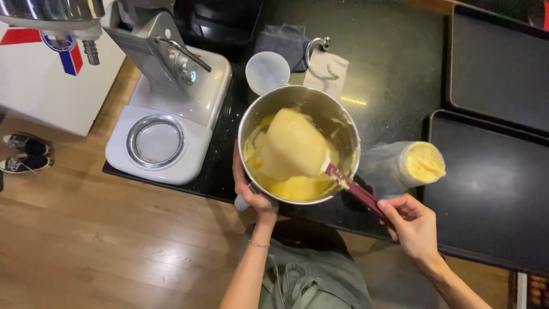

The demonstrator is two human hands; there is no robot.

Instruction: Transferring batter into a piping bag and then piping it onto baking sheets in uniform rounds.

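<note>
- Two hands at work on a black countertop (394,51): left hand (251,191) clamped on the near rim/side of a steel mixing bowl (341,123), fingers wrapped round the outside, bowl tipped a bit twd the person.
- Right hand (413,224) closed on the end of a spatula (354,189) w/ dark red handle; blade is up inside the bowl, loaded w/ a big scoop of pale yellow batter (294,146).
- More batter, deeper yellow, pooled at the bowl's near-bottom & smeared up the walls.
- Just right of the bowl: piping bag (400,166) lying on its side, open end facing camera, partly filled w/ the same yellow mix. Whether it touches the bowl: can't tell.
- Behind the bowl: empty clear plastic cup (267,71), grey cloth (283,43), dough hook (317,54) on a white towel.
- Left: white stand mixer (171,109), head tilted up, bowl seat bare.
- Right: two dark baking trays (497,171), one behind the other.
- Wood floor below, pair of shoes (24,153) far left.
</note>
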